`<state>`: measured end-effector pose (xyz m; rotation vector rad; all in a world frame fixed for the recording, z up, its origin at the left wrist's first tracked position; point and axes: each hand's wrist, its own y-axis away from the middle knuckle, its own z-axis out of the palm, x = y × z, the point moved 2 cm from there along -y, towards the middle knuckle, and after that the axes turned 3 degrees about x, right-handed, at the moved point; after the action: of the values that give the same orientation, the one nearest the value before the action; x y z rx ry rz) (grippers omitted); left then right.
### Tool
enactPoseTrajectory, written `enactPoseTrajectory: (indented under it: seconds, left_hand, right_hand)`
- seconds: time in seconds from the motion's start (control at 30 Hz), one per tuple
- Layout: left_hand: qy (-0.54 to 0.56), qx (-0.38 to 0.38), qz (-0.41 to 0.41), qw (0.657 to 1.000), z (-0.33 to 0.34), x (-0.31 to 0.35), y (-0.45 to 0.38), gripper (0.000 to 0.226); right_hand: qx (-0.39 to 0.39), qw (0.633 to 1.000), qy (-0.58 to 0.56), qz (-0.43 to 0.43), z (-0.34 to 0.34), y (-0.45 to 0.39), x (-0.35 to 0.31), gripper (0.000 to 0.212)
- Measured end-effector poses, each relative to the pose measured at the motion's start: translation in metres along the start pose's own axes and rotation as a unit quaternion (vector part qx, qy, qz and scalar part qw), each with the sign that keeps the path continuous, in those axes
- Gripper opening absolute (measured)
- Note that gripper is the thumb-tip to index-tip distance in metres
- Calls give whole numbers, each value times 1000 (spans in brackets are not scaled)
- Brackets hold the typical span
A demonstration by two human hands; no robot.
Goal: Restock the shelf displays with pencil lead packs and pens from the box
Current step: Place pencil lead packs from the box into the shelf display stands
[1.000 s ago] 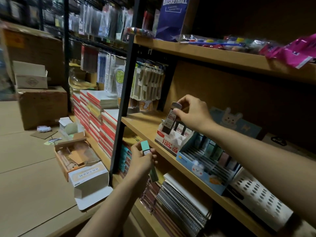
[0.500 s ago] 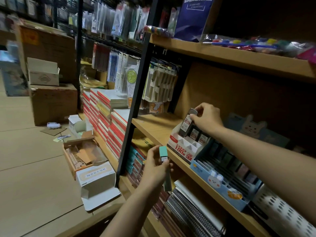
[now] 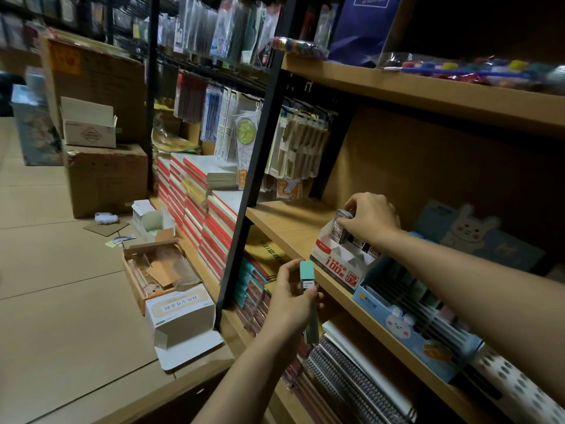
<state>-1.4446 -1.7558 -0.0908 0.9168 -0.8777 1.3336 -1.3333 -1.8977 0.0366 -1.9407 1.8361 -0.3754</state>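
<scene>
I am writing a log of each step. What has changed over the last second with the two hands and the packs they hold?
The right hand has lowered the grey lead pack from tilted above the red-and-white display box down into its back row, fingers still pinching its top. The left hand still grips the teal pack in front of the shelf edge. The blue bunny display stayed as it was.

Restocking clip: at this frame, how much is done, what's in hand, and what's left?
Done: several lead packs already stand in the white display box. In hand: the right hand sets another pack into it; the left hand holds a green pack. Left: placing that one; front slots look empty.
</scene>
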Motion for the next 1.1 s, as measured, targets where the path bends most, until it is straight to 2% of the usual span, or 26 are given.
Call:
enactPoseTrajectory:
  seconds: [0.13,0.33,0.53,0.67,0.73,0.8,0.83,0.93,1.0,1.1]
  left_hand:
    - [2,0,-2,1000,0,1,0,47]
    - [1,-3,-4,1000,2,3,4,48]
    - [14,-9,-6,1000,3,7,7,48]
    - [37,-11,0,999,4,8,12,45]
    - [34,-12,6,999,6,9,14,39]
    - [4,-16,18,1000,9,10,16,32]
    - [-13,-22,28,999,11,10,17,30]
    - [-46,-65,65,995,22,13,22,29]
    - [-62,-110,89,988,35,13,28,25]
    - [-57,-150,78,984,55,6,40,23]
  right_hand:
    - [-33,999,18,22,-2,-2,-2,15]
    - [-35,995,-32,91,-4,-8,3,22]
    - [54,997,45,-19,-2,5,6,26]
    - [36,996,58,-56,-7,15,11,25]
    - [50,996,14,-66,-14,26,13,25]
    - [57,991,-90,-76,-25,43,12,22]
    - [30,987,-142,-76,-31,54,11,19]
    - [-115,956,-264,-51,-44,93,12,23]
    - [-133,946,-295,-26,-53,118,17,25]
    - [-104,953,-284,5,-69,140,29,23]
